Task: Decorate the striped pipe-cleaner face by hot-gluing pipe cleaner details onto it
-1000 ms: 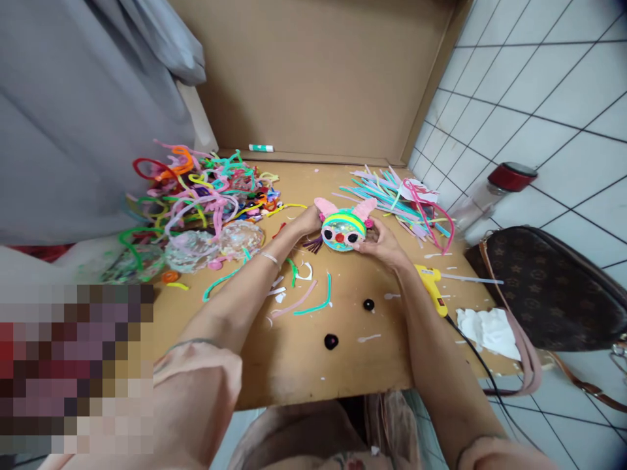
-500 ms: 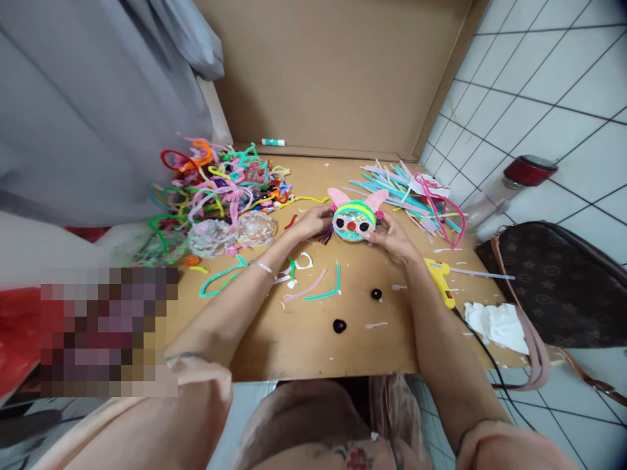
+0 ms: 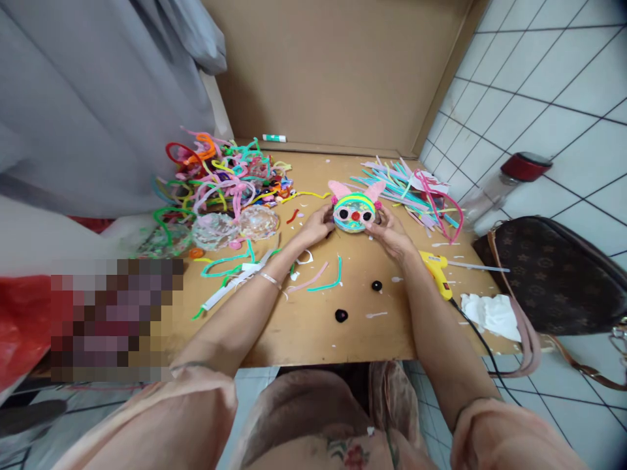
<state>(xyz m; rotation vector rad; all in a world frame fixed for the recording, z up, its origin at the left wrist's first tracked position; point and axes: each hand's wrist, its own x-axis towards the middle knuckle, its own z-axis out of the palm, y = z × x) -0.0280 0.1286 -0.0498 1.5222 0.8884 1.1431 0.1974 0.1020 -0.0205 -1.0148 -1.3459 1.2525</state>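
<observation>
Between my hands is a round craft animal face (image 3: 353, 214) with pink ears, a green and yellow band, black eyes and a red nose. My left hand (image 3: 317, 226) grips its left edge, fingers partly behind it. My right hand (image 3: 389, 230) closes on its right edge, thumb on the front. Nearer me on the table lie two black pompom-like pieces (image 3: 341, 316). A bent turquoise pipe cleaner (image 3: 337, 277) and a pink one (image 3: 313, 277) rest by my left forearm.
A tangled heap of pipe cleaners (image 3: 220, 170) fills the table's back left. Straight pipe cleaners (image 3: 399, 185) lie back right. A yellow glue gun (image 3: 437, 273), white tissue (image 3: 490, 314), brown handbag (image 3: 558, 274) and red-lidded bottle (image 3: 526, 167) stand on the right. A glue stick (image 3: 274, 138) lies at the back.
The view has shifted slightly. Both hands still hold the craft face, now turned a little more upright. More of the pale strip and green pipe cleaner beside my left forearm shows.
</observation>
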